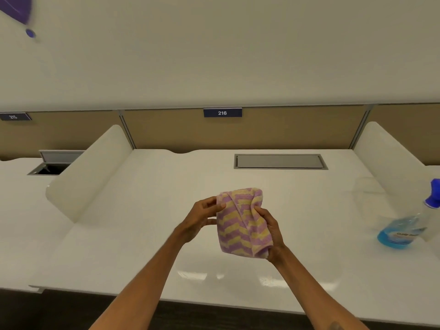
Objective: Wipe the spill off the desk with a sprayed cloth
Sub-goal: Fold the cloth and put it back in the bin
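While held above desk (142, 198), cloth (240, 222) in both hands (202, 217)

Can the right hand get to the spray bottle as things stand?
Probably yes: the spray bottle stands on the desk to the right with nothing between, but the right hand is busy gripping the cloth.
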The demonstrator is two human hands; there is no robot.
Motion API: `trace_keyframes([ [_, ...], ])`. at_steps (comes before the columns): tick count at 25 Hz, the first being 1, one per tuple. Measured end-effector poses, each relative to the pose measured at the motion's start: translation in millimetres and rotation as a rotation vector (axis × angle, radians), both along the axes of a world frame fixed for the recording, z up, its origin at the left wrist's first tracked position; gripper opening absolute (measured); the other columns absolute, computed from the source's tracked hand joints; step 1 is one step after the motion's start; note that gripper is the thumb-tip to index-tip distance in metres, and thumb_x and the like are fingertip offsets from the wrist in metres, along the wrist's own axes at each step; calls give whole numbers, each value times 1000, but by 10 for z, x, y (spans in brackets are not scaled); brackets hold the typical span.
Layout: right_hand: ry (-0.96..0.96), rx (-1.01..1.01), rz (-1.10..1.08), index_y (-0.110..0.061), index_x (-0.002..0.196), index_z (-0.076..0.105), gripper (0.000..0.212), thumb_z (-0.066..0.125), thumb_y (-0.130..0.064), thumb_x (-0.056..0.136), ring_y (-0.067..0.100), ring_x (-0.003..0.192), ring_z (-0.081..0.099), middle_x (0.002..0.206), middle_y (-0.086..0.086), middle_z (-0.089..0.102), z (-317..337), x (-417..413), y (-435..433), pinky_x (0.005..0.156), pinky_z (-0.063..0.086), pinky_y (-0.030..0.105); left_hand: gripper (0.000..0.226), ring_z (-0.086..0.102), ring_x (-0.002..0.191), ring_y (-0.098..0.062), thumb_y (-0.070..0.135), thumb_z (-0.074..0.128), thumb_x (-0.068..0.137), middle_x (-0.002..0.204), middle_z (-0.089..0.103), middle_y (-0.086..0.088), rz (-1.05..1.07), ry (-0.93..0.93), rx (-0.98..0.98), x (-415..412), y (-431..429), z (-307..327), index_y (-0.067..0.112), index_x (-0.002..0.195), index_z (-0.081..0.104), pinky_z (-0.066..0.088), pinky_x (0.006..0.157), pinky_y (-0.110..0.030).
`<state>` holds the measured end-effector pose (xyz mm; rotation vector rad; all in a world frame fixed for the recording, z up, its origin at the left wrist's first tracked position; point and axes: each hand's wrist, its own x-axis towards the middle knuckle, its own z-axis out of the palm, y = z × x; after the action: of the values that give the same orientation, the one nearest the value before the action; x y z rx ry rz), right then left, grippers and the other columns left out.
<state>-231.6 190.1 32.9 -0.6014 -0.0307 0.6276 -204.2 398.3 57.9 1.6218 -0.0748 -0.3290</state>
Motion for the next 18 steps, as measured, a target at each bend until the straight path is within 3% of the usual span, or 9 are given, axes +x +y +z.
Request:
trace_keyframes([
  [6, -73, -69, -8, -6, 138, 51, 68, 71, -39, 82, 41, 116, 59, 129, 20, 60, 205, 80, -76, 102, 44, 55, 51, 67, 112, -30, 40, 68, 85, 124, 69, -9, -48, 54, -41, 95, -179, 169, 15, 130, 62, 56, 96, -48],
  [9, -98, -135, -54, -7, 142, 46, 52, 50, -31, 96, 41, 117, 59, 132, 21, 59, 235, 142, -162, 95, 49, 54, 41, 66, 112, -33, 36, 66, 93, 122, 69, -11, 0, 1, -19, 136, -243, 255, 13, 127, 63, 57, 94, -46],
  [12, -239, -353, -117, -13, 139, 50, 48, 49, -25, 93, 39, 116, 58, 132, 21, 58, 261, 241, -289, 98, 48, 56, 30, 68, 104, -27, 32, 60, 97, 113, 72, -7, 10, -85, 30, 153, -255, 361, 16, 122, 67, 59, 84, -34],
  [15, -393, -617, -221, -20, 125, 61, 41, 45, -9, 89, 28, 106, 57, 117, 10, 65, 341, 319, -369, 90, 51, 45, 26, 71, 96, -18, 31, 62, 97, 107, 75, -1, 6, -154, 62, 144, -292, 444, 21, 119, 70, 59, 81, -30],
  [18, -463, -785, -363, -26, 121, 59, 37, 54, -8, 89, 24, 107, 61, 114, 1, 66, 397, 363, -388, 85, 55, 36, 24, 71, 92, -16, 32, 61, 97, 104, 75, -2, 35, -187, 88, 133, -359, 501, 20, 116, 71, 59, 77, -26],
])
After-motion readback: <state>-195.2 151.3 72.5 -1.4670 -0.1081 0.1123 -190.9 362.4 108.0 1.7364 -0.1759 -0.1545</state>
